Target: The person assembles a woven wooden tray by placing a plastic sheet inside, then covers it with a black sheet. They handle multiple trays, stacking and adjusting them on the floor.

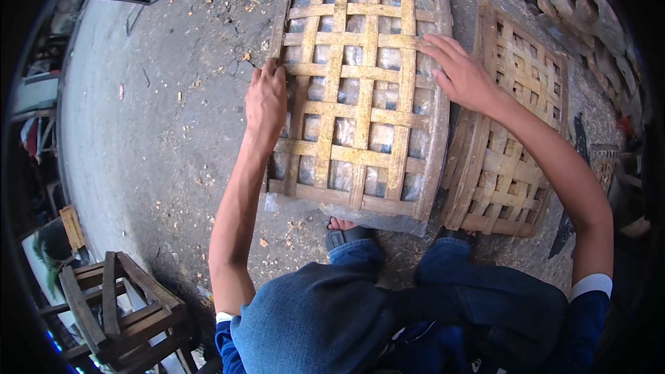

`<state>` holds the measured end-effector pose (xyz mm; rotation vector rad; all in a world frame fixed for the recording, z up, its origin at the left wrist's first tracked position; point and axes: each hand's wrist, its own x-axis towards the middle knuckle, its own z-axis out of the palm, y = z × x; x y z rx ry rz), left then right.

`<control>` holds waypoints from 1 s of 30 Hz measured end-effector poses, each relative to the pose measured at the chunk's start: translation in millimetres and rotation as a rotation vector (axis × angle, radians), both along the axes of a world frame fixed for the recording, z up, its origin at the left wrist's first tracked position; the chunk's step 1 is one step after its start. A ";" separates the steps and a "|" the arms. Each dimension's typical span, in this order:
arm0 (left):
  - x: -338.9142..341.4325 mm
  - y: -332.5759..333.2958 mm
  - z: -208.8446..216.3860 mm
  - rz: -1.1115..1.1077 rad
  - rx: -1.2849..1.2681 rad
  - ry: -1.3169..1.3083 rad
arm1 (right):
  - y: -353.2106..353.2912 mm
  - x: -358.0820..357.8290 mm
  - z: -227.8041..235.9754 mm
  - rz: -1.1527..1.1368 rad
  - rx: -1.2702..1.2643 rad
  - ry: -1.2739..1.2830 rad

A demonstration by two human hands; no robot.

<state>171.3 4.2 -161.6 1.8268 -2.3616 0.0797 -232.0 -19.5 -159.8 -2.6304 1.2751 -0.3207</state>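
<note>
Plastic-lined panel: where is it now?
The plastic-lined panel is at upper centre in the head view, between the left hand and right hand, left of another woven panel.

Blue Almost All Over

I wear blue jeans (305, 318), the denim paler over my left knee and darker across my right leg. My short sleeves (585, 325) are deep blue, with a white band (592, 284) showing at each edge. My left hand (267, 100) and right hand (465, 76) are bare, like my forearms (235, 208). A dark, broad-strapped sandal (339, 237) shows my left toes (342, 224).
</note>
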 end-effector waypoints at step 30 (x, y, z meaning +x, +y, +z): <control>45.3 131.4 19.0 0.223 0.029 0.287 | -1.2 -3.1 -0.9 -0.014 0.001 0.028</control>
